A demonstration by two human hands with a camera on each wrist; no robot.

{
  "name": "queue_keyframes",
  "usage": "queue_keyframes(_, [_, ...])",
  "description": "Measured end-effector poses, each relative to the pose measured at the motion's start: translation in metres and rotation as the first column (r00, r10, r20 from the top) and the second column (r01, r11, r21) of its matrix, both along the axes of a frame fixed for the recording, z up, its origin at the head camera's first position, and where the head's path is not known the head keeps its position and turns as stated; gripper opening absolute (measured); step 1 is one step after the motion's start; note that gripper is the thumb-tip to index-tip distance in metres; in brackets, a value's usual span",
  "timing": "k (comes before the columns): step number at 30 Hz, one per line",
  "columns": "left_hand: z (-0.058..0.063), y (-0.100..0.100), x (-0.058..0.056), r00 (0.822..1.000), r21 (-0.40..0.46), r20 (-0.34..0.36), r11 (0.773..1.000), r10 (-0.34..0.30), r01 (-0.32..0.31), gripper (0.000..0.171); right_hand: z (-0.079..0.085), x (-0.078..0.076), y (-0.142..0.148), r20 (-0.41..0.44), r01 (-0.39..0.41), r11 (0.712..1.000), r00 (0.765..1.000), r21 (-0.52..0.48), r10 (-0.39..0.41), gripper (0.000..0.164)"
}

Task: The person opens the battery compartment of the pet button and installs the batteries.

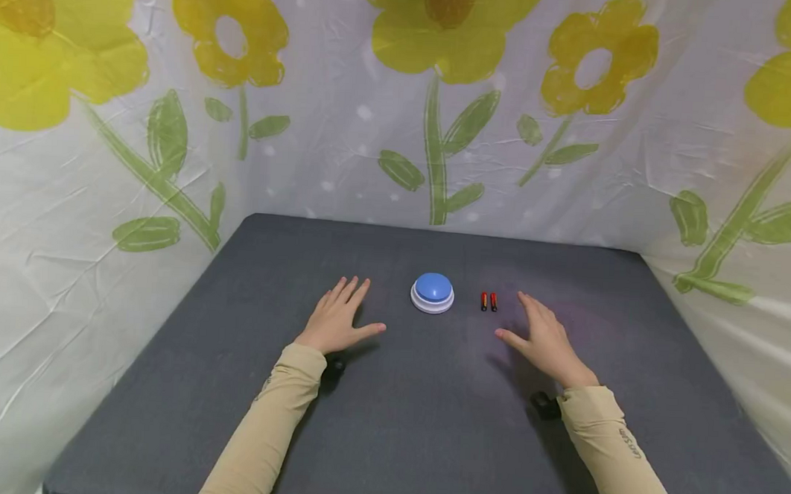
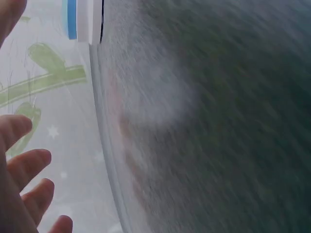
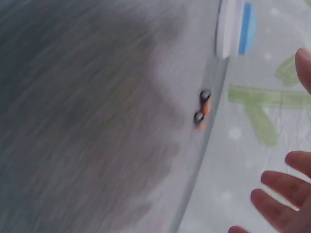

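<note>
Flowery cloth [image 1: 321, 124] is edging a dark bench [image 1: 420, 420]; a blue-topped button [image 1: 433, 291] is sitting by 2 red batteries [image 1: 483, 302]; all fingers [image 1: 359, 293], spread wide, are holding nothing.

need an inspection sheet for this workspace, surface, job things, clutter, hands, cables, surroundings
Surface: dark table, looks flat
Job's things: blue-topped white button; to its right, two small red-and-black batteries, side by side, apart from the button
Clutter: nothing seen
Hands: left hand left of the button, right hand right of the batteries; both with fingers spread, holding nothing
Cables: nothing seen
Surroundings: white backdrop printed with yellow flowers and green leaves
</note>
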State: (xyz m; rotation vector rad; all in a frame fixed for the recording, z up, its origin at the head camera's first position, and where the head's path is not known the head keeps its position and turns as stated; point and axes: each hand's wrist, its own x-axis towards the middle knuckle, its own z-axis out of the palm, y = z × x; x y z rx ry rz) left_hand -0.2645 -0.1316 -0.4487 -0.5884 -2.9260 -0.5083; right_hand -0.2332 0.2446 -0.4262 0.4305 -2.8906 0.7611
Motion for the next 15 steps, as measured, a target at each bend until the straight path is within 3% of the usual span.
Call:
queue_keyframes(7, [-0.003,0.016,-0.016,0.998,0.028,0.048,0.999,-0.027,0.026,0.100,-0.002,-0.020,-0.032,0.042,-0.074,0.987,0.996,-0.141,0.081,0.086])
queue_keyframes(15, [-0.007,0.030,-0.025,0.987,0.124,0.141,0.991,-0.076,0.058,0.100,-0.009,-0.036,-0.058,0.071,-0.102,0.973,0.990,-0.208,0.119,0.086])
